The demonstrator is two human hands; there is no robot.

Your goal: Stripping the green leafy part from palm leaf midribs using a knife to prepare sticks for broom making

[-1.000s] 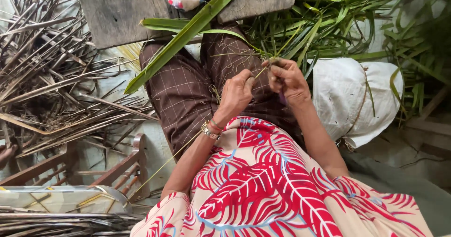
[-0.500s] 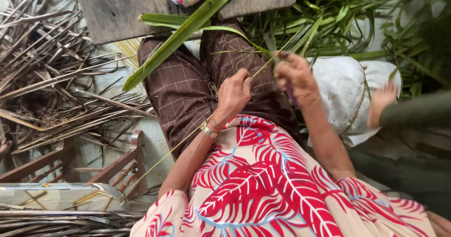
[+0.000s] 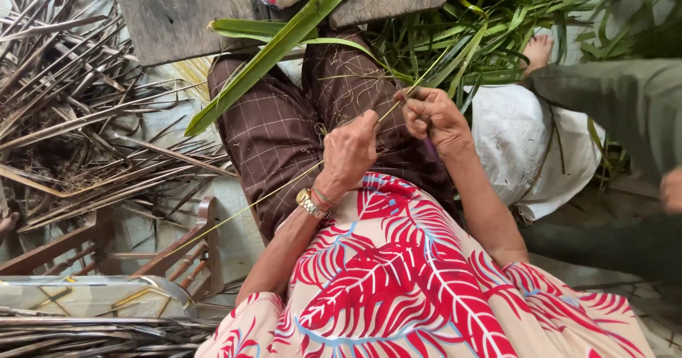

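Thin yellow-green leaf strip (image 3: 284, 185): runs taut across the lap from lower left up to both hands. Left hand (image 3: 349, 152): grip closed, strip pinched at the fingertips. Right hand (image 3: 432, 118): grip closed around the strip's upper end, just beside the left. Broad green leaf (image 3: 277, 52): lies across the knees. Green leaf pile (image 3: 497, 24) behind; dry brown fronds (image 3: 78, 116) at left. White sack (image 3: 526, 145) at right, another person's foot (image 3: 538, 49) beyond.

matt fibrous leaf rib (image 3: 284, 181), glossy green leaf (image 3: 273, 54), rough weathered wood board (image 3: 170, 13), brown checked cloth trousers (image 3: 273, 141), shiny metal watch (image 3: 310, 203), dry matt fronds (image 3: 78, 109)
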